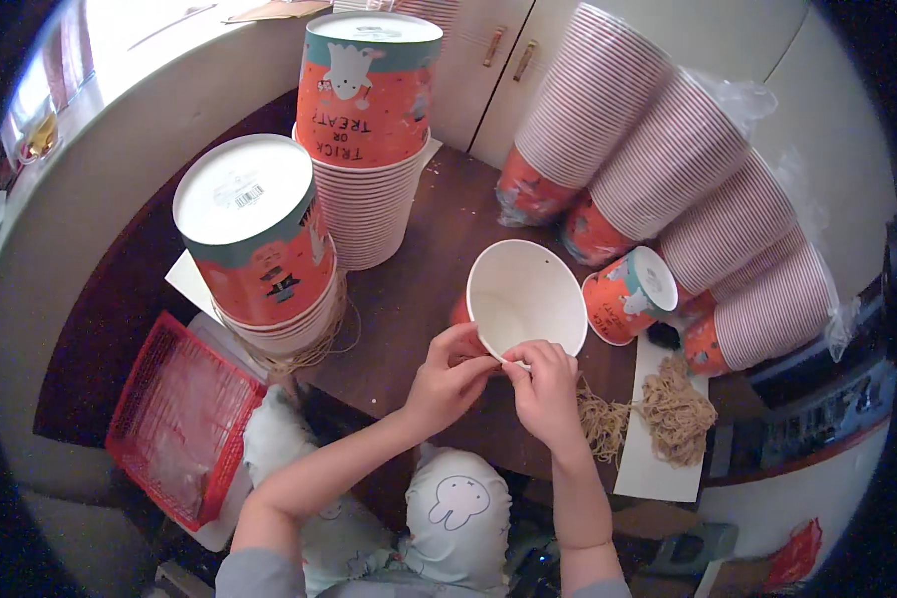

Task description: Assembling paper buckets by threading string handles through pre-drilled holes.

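Note:
A large orange paper bucket (526, 299) with a white inside stands on the dark table in front of me, its open mouth tilted toward me. My left hand (450, 377) grips the near left part of the rim, thumb and fingers closed on it. Beside it, my right hand (546, 391) pinches the rim at the near side. The fingertips almost meet, and any small thing between them is hidden. Just right of the bucket, a smaller orange bucket (623, 299) sits upside down. Loose bundles of tan twine (676, 414) lie by my right hand.
Several plastic-wrapped stacks of buckets (588, 100) lean along the far right. Two upside-down bucket stacks, one nearer (269, 259) and one farther (364, 149), stand at left, with twine around the nearer base. A red basket (184, 419) is at lower left. White card (658, 478) lies under the twine.

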The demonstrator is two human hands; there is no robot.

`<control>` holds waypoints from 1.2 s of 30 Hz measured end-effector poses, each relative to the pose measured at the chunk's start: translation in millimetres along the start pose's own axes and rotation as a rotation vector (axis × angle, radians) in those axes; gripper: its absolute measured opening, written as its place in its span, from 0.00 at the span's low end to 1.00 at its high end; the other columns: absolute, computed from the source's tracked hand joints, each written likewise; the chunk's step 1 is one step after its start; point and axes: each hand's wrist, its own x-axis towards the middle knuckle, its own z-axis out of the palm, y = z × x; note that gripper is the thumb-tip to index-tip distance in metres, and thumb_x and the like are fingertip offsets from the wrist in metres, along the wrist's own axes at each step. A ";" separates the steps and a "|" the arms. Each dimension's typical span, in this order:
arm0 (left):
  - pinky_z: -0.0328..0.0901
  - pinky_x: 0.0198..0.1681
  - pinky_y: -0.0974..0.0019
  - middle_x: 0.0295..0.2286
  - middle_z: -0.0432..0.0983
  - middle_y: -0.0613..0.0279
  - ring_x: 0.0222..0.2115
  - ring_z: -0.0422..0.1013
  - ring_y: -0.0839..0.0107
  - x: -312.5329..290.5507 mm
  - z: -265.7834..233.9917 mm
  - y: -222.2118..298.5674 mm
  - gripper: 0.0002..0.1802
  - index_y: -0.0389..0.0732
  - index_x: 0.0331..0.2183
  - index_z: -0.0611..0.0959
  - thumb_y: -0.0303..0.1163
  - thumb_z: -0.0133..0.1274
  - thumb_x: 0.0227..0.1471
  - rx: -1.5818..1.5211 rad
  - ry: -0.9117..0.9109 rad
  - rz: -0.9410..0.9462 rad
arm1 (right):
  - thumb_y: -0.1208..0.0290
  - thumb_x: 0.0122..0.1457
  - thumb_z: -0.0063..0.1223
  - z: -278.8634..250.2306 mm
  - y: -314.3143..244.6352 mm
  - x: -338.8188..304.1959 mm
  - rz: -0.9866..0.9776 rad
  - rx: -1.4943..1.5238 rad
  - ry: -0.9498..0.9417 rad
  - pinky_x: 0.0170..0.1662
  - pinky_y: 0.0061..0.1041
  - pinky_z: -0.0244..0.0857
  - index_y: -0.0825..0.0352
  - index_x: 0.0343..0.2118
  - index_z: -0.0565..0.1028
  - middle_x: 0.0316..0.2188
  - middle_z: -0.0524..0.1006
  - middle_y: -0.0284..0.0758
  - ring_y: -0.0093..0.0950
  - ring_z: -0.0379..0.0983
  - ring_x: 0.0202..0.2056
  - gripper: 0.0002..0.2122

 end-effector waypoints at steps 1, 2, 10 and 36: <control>0.68 0.32 0.68 0.44 0.56 0.55 0.28 0.70 0.69 -1.3 1.1 -2.3 0.15 0.40 0.31 0.77 0.17 0.55 0.34 0.003 0.001 -0.001 | 0.71 0.48 0.48 0.5 -0.5 1.1 0.006 0.009 -0.007 0.39 0.32 0.52 0.63 0.28 0.71 0.29 0.71 0.33 0.33 0.64 0.35 0.04; 0.68 0.32 0.69 0.43 0.58 0.56 0.28 0.70 0.69 -2.5 2.2 -4.6 0.16 0.41 0.31 0.77 0.17 0.55 0.34 0.009 0.001 0.016 | 0.71 0.48 0.48 1.0 -1.4 2.1 0.004 0.010 -0.008 0.39 0.32 0.52 0.63 0.28 0.71 0.29 0.71 0.33 0.33 0.64 0.35 0.04; 0.69 0.30 0.69 0.40 0.62 0.57 0.30 0.71 0.68 -0.9 3.5 -10.2 0.14 0.40 0.29 0.77 0.18 0.55 0.34 0.060 -0.014 0.091 | 0.70 0.49 0.48 0.7 0.2 5.0 0.029 0.017 -0.013 0.38 0.32 0.54 0.64 0.27 0.72 0.29 0.71 0.33 0.33 0.66 0.35 0.05; 0.62 0.29 0.64 0.23 0.71 0.55 0.25 0.67 0.61 20.8 -31.8 -14.4 0.04 0.36 0.24 0.75 0.23 0.46 0.42 0.043 0.044 -0.195 | 0.80 0.49 0.47 -43.8 -13.7 -12.7 0.109 0.449 0.131 0.31 0.18 0.63 0.70 0.32 0.71 0.32 0.69 0.35 0.22 0.67 0.28 0.06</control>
